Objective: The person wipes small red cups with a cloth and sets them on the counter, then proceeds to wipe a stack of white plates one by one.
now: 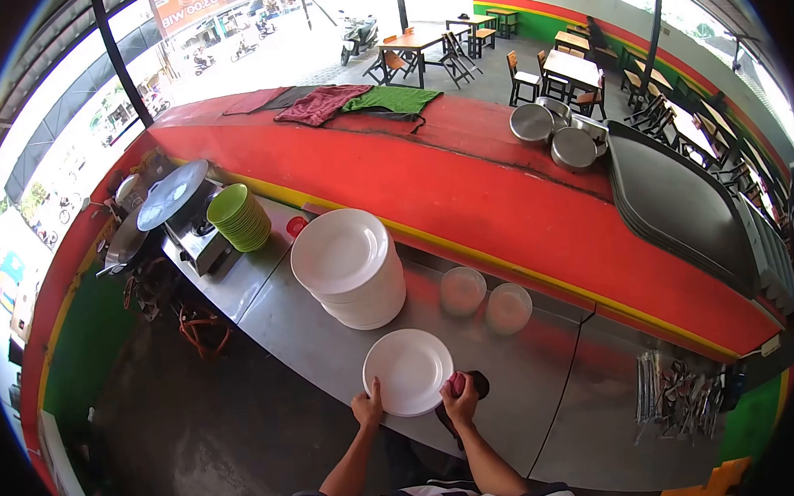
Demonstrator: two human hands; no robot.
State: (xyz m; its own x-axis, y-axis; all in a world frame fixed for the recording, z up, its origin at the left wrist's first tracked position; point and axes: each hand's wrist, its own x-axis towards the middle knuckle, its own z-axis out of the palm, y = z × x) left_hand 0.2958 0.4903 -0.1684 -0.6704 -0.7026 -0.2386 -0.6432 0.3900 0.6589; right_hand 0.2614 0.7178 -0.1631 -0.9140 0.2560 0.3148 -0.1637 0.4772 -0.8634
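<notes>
A white plate (409, 371) is held near the front edge of the steel counter. My left hand (367, 405) grips its lower left rim, thumb on top. At its right rim is my right hand (460, 400), closed on a dark pinkish cloth (458, 385) that touches the plate. Just behind the plate rises a tall stack of white plates (341, 251). To the right of that stack stand two round translucent containers, one (463, 291) beside the other (509, 309).
Green bowls (238, 219) are stacked beside a stove (200, 231) at left. A red ledge (464, 164) behind the counter (503, 395) holds cloths (325, 104), metal pots (573, 148) and dark trays (677, 202). Cutlery (679, 395) lies at right.
</notes>
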